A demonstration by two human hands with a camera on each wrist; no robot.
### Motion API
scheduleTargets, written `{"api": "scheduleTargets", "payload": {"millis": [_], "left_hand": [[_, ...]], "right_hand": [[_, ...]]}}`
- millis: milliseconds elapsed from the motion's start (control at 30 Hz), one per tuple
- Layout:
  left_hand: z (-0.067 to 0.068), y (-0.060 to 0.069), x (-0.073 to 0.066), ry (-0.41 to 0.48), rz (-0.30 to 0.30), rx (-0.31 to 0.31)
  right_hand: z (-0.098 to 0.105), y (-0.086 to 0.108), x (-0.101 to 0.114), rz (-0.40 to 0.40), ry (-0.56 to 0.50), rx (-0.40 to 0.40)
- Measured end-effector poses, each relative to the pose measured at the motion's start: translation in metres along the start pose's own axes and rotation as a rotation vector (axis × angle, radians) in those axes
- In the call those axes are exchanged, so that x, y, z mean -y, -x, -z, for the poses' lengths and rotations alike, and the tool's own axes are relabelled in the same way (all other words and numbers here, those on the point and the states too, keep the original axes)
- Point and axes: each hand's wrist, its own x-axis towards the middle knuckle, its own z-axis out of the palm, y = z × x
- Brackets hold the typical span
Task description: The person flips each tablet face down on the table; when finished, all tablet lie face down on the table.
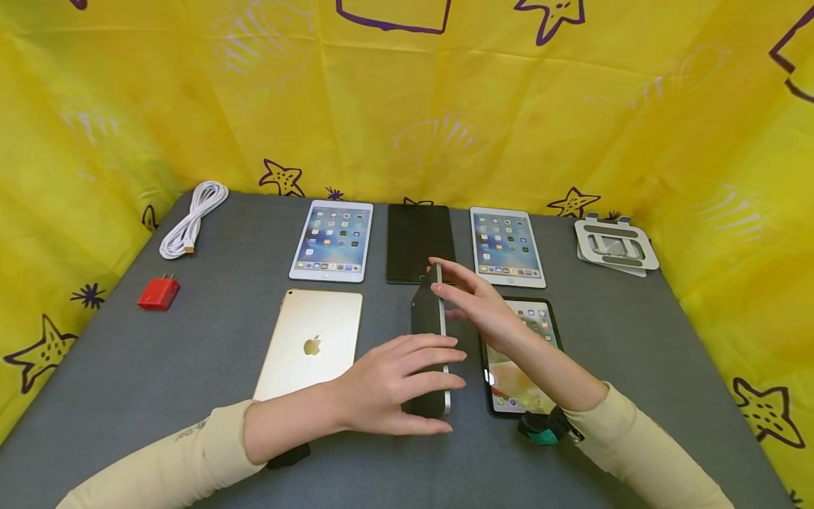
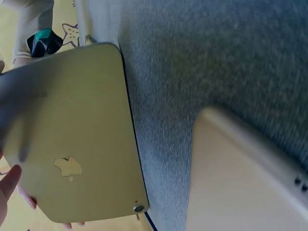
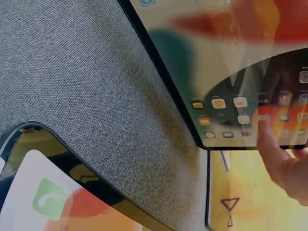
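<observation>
A tablet with a dark-looking back stands on edge between both hands. Its back, with an apple logo and a camera lens, faces the left wrist view; its lit screen faces the right wrist view. My left hand holds the near part, fingers reaching over the upper edge. My right hand grips the far end, its fingertips at the edge; in the right wrist view a finger touches the screen. Left of it lies a gold-backed tablet, face down. Under my right forearm lies a black-framed tablet, screen lit.
Along the back lie a white tablet, a black tablet and another white tablet. A coiled white cable and a red charger plug are at left. A folding silver stand is at right. Yellow curtains border the grey table.
</observation>
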Motion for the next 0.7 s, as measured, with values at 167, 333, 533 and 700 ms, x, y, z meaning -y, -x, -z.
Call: {"api": "scheduleTargets", "payload": {"millis": [167, 333, 533, 700], "left_hand": [[-0.006, 0.000, -0.002, 0.031, -0.022, 0.004], [-0.010, -0.003, -0.003, 0.081, -0.022, 0.018], [-0.015, -0.005, -0.002, 0.084, -0.018, 0.075], [-0.017, -0.004, -0.001, 0.076, -0.024, 0.102]], "right_hand": [[0.003, 0.004, -0.001, -0.032, -0.020, -0.021], [0.006, 0.007, -0.003, -0.057, -0.051, -0.059], [0.008, 0.009, -0.008, -0.059, -0.161, -0.077], [0.009, 0.008, -0.014, -0.042, -0.249, -0.065]]}}
